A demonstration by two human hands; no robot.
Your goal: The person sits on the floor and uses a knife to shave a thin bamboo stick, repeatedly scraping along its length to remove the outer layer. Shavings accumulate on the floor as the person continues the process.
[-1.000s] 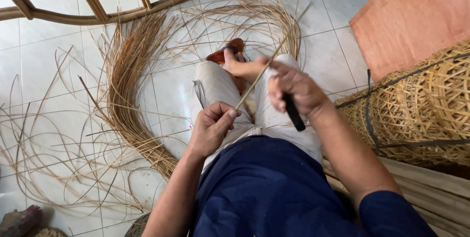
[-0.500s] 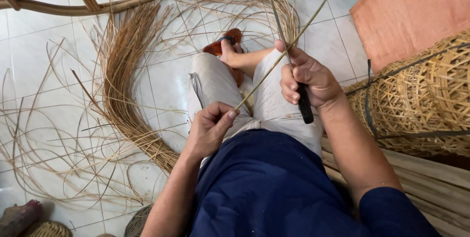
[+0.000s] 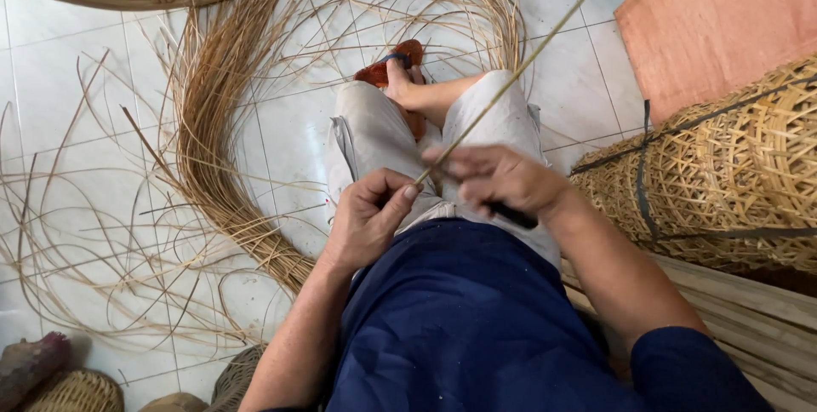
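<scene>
Rattan is the material of the thin pale strip (image 3: 511, 80) that both hands work on over the lap. Its long axis runs diagonally: the near end sits between the hands, and from there it points far and to the right, rising past the knees and leaving the picture at the top edge. The left hand (image 3: 368, 218) is closed, and its thumb and fingers (image 3: 400, 195) pinch the near end of the strip. The right hand (image 3: 502, 180) lies just beside it, on the right, curled shut around a dark tool handle (image 3: 513, 216), with its fingertips touching the strip.

On the white tiled floor (image 3: 68, 71), to the left of the legs, a thick curved bundle of the same strips (image 3: 213, 114) lies, with loose strands spread around it. At the right edge a large woven basket (image 3: 723, 165) lies on its side; whether something is in it I cannot tell. An orange board (image 3: 723, 20) is behind it.
</scene>
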